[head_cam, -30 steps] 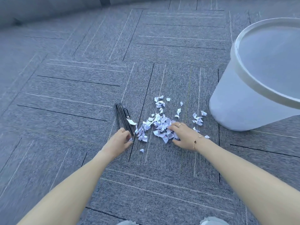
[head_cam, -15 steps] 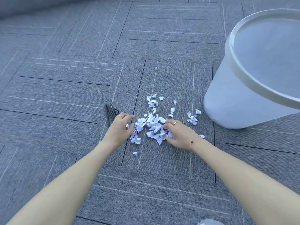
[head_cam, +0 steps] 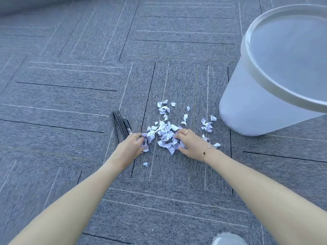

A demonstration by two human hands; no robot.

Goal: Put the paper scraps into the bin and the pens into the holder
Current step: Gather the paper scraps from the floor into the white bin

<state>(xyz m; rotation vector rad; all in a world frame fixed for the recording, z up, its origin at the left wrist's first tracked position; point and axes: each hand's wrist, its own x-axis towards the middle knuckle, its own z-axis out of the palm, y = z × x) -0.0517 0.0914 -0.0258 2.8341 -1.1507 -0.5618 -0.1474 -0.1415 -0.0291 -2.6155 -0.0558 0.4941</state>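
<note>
both hands [head_cam: 131, 147] seemingly gathering scraps [head_cam: 164, 131]

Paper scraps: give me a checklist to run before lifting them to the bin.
1. Both hands at the paper scraps: ok, left hand and right hand flank the main heap.
2. Firm grip on scraps: cannot tell, fingertips are buried in the heap.
3. Bin upright and open, to the right: ok.
4. All scraps gathered: not ok, strays lie beyond the heap, and one near the left wrist.
5. Pens clear of the scoop: not ok, they touch the left hand.
</note>
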